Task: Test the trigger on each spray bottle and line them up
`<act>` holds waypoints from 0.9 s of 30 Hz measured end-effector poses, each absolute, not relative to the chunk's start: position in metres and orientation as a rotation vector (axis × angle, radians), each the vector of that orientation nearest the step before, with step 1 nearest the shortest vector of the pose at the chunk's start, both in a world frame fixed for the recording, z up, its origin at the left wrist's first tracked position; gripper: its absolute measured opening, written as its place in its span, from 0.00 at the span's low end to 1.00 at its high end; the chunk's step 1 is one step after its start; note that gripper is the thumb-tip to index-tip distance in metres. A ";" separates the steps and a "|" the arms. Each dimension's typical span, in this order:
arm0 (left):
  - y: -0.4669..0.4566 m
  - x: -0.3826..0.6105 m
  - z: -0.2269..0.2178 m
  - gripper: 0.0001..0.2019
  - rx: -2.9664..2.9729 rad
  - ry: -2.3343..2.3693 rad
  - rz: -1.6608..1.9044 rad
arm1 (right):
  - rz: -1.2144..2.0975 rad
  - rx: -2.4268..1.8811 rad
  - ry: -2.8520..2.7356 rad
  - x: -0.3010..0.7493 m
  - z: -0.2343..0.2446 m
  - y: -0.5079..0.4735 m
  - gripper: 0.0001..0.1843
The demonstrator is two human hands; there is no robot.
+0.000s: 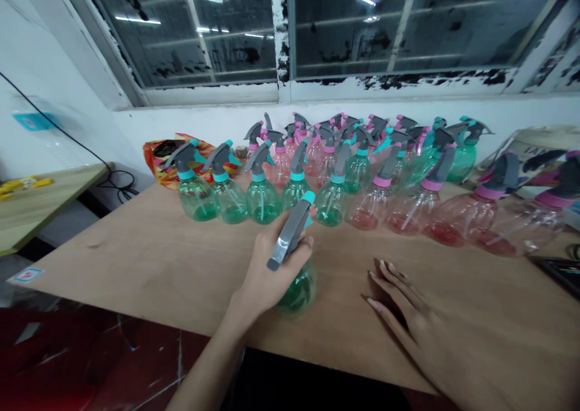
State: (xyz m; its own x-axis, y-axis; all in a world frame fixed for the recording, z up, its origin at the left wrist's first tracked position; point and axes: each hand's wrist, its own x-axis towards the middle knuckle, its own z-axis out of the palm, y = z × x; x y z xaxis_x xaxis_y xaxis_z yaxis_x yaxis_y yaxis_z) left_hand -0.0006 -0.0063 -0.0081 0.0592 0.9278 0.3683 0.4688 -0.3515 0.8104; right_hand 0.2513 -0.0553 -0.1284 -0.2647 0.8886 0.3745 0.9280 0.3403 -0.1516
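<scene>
My left hand is wrapped round the neck of a green spray bottle with a grey and turquoise trigger head. The bottle is at the near edge of the wooden table, in front of the row; whether its base touches the wood I cannot tell. My right hand lies with its fingers stretched out on the table to the right, holding nothing. Behind the hands runs a front row of green spray bottles on the left and pink spray bottles on the right.
More pink and green spray bottles crowd together behind the front row, below the window. An orange patterned bag is at the table's back left. A pale cloth bag and a dark flat object are at the right. The wooden table ends close to me.
</scene>
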 end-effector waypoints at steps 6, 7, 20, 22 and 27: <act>-0.007 -0.001 -0.008 0.16 1.819 1.386 1.243 | -0.065 -1.605 -2.204 0.252 -0.132 -0.056 0.31; -0.007 -0.002 -0.007 0.15 1.832 1.394 1.226 | -0.054 -1.600 -2.202 0.252 -0.133 -0.056 0.31; -0.003 0.001 0.004 0.03 1.876 1.264 1.262 | -0.011 -1.559 -2.169 0.254 -0.136 -0.054 0.31; -0.004 -0.001 0.002 0.05 1.891 1.294 1.249 | 0.005 -1.561 -2.159 0.253 -0.135 -0.055 0.30; -0.006 -0.003 -0.002 0.10 1.871 1.330 1.284 | -0.053 -1.583 -2.157 0.249 -0.132 -0.056 0.30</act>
